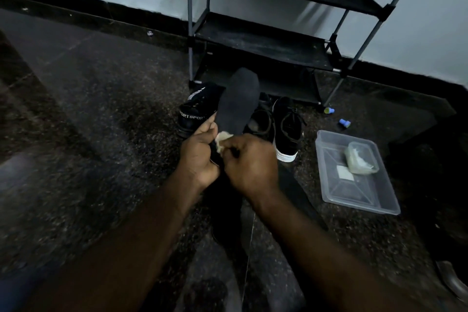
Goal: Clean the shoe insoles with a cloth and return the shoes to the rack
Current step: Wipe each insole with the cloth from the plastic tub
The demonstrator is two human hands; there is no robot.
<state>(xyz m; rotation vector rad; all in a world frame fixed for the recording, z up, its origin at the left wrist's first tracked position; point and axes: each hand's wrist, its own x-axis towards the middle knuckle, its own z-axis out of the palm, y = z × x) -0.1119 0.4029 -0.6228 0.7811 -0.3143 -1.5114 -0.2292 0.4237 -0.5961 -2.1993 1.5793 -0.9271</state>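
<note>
My left hand (198, 157) grips the heel end of a black insole (238, 101), which stands up and away from me. My right hand (250, 162) pinches a small pale cloth (222, 138) against the lower part of that insole. Behind it on the floor stand a black shoe with "SPORT" lettering (195, 114), a dark shoe (260, 121) and a black shoe with a white sole (288, 129). The black shoe rack (266, 43) stands against the wall with its shelves bare.
A clear plastic tray (359, 195) on the floor at the right holds a small lidded container (361, 158). Two small blue-capped items (344, 123) lie near the rack's foot. More dark insoles (301, 197) lie under my forearms. The floor is dark speckled stone.
</note>
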